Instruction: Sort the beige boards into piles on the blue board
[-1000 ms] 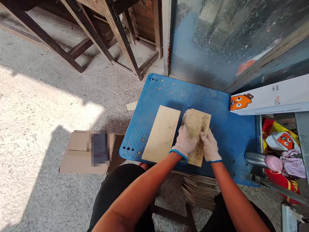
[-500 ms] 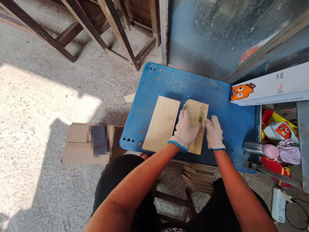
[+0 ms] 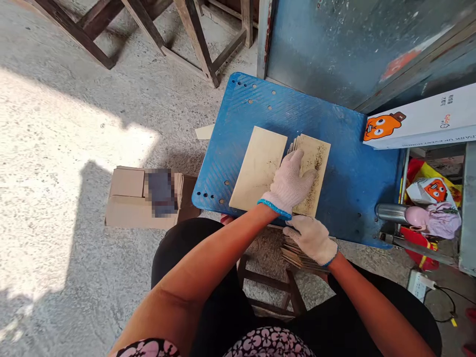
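Observation:
Two piles of pale thin boards lie side by side on the blue tabletop (image 3: 338, 198). My left hand (image 3: 292, 183), in a white knit glove with a blue cuff, rests on the right pile (image 3: 316, 158), its thumb spread from the fingers. Dark specks cover the top board there, and several board edges fan out along its left side. The left board pile (image 3: 256, 168) is smooth and lies beside that hand. At the near end of the right pile is my gloved right hand (image 3: 310, 238), thumb and fingers apart, partly over the table's front edge.
Below the front edge sits a stack of thin boards (image 3: 297, 255). A cardboard box (image 3: 130, 210) stands on the floor at left. To the right are a white printed box (image 3: 420, 121), a metal flask (image 3: 390, 212) and a power strip (image 3: 416, 285).
My right hand has moved from the right side of the speckled pile to its near end. My left hand stays on that pile, shifted slightly over its top. The camera view has shifted.

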Motion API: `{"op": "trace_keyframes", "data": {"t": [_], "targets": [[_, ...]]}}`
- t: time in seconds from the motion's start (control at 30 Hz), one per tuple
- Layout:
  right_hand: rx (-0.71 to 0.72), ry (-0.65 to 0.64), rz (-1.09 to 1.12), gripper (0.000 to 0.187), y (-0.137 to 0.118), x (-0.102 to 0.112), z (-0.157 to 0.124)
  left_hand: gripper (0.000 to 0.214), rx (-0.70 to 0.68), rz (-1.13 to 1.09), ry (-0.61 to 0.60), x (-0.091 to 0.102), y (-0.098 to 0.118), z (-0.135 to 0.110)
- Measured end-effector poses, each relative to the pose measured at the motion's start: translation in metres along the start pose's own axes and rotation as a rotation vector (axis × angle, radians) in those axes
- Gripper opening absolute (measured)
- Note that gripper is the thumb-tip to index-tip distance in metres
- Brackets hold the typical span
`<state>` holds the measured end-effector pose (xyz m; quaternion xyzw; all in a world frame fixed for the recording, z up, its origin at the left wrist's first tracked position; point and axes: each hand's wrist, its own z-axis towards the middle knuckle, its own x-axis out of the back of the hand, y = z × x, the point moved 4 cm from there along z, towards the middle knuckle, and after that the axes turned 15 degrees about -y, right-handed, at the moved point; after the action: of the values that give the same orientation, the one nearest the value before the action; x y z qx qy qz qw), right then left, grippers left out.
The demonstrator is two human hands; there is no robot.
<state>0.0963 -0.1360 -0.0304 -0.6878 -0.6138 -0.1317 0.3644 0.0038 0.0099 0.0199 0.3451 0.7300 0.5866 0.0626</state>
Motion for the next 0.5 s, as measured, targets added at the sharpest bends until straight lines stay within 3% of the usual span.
{"op": "trace_keyframes", "data": {"t": [0.07, 0.17, 0.37, 0.5], "targets": [[-0.001, -0.117, -0.124, 0.028, -0.013, -0.008, 0.011, 0.054, -0.016, -0.001, 0.002, -0.002, -0.001, -0.001], [-0.025, -0.153, -0.21, 0.026, -0.018, -0.015, 0.021, 0.054, -0.01, 0.005, -0.012, -0.002, -0.003, -0.001], [-0.123, -0.321, -0.157, 0.026, 0.006, -0.053, 0.038, 0.054, 0.012, 0.002, -0.019, 0.0, -0.005, 0.001], [-0.118, -0.353, -0.141, 0.027, 0.012, -0.06, 0.047, 0.049, 0.03, -0.027, -0.059, -0.003, -0.006, 0.001]]}}
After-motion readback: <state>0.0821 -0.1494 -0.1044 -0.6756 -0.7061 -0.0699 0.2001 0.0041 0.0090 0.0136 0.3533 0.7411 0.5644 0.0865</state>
